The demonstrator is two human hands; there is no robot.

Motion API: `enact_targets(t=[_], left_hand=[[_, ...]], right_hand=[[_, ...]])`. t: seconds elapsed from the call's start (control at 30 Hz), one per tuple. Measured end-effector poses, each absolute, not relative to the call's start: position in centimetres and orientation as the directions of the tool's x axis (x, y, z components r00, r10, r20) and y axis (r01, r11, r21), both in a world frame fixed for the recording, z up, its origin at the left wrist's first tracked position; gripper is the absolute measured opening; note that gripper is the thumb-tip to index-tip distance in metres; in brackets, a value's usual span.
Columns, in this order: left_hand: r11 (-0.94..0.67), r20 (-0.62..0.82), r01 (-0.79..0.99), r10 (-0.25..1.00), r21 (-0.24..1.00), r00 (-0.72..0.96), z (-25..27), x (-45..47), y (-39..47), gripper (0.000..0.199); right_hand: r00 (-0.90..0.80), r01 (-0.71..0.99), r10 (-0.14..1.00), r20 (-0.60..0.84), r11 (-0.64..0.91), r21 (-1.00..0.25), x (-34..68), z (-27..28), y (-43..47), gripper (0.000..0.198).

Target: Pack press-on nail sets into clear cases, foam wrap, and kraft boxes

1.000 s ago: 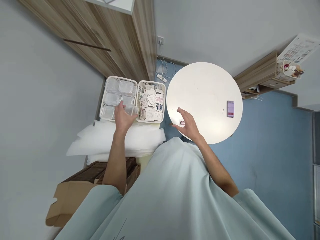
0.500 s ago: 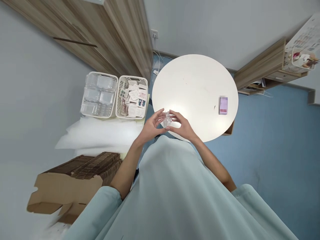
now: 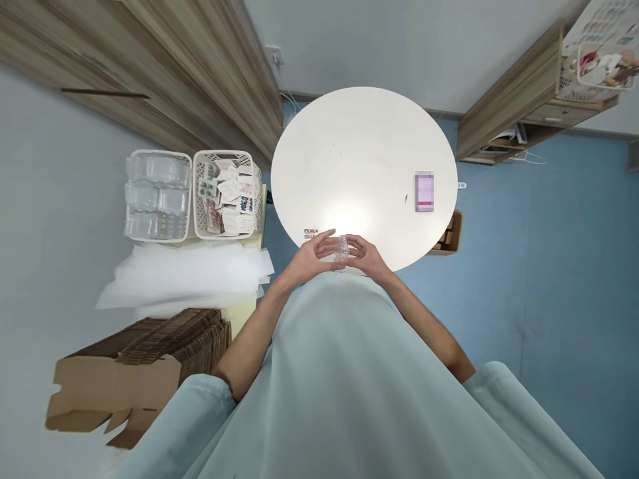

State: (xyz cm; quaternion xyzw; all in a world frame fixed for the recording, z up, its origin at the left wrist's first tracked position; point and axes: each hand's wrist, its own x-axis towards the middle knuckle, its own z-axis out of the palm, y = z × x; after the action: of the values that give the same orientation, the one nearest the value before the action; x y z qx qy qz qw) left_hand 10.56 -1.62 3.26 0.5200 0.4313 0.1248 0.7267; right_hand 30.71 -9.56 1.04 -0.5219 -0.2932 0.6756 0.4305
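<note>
A small clear plastic box (image 3: pixel 342 247) is between my two hands, over the near edge of the white round table (image 3: pixel 369 133). My left hand (image 3: pixel 308 261) grips its left side, fingers stretched over the far side and thumb at the near side. My right hand (image 3: pixel 368 258) holds the right side in the same way, fingers curved. The fingers partly cover the box, so I cannot make out whether its lid is closed. Just beyond my left hand, a small piece with rows of dark and pink marks (image 3: pixel 311 233) lies on the table.
On the table's right lies a phone-like object with a blurred screen (image 3: pixel 424 192). To my left stand a basket of clear plastic boxes (image 3: pixel 190 199) and a basket of blister packs and packets (image 3: pixel 198 229), above white sheets (image 3: pixel 184 273) and stacked flat cardboard (image 3: pixel 114 386).
The view has shifted, and my hands with the plastic box have moved right relative to the table. The small marked piece on the table now shows beyond my left hand.
</note>
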Motion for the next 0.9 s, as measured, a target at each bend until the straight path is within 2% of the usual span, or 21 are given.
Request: enact_targets(t=[0.27,0.57,0.73,0.9], left_hand=[[0.491,-0.540,0.272,0.564,0.827,0.624,2.4,12.7,-3.0,0.110],[0.510,-0.476,0.121,0.654,0.851,0.588,2.1,14.2,-3.5,0.100],[0.485,-0.471,0.152,0.650,0.861,0.596,2.4,13.6,-3.4,0.102],[0.458,-0.466,0.184,0.638,0.869,0.613,2.8,12.2,-4.0,0.106]], right_hand=[[-0.079,-0.300,0.865,-0.495,-0.494,-0.816,33.1,0.8,-11.7,0.076],[-0.137,-0.235,0.913,-0.385,-0.407,-0.882,34.3,1.7,-11.8,0.092],[-0.147,-0.157,0.919,-0.365,-0.386,-0.909,33.8,2.5,-11.6,0.089],[-0.174,-0.133,0.908,-0.380,-0.404,-0.905,33.2,2.7,-11.8,0.094]])
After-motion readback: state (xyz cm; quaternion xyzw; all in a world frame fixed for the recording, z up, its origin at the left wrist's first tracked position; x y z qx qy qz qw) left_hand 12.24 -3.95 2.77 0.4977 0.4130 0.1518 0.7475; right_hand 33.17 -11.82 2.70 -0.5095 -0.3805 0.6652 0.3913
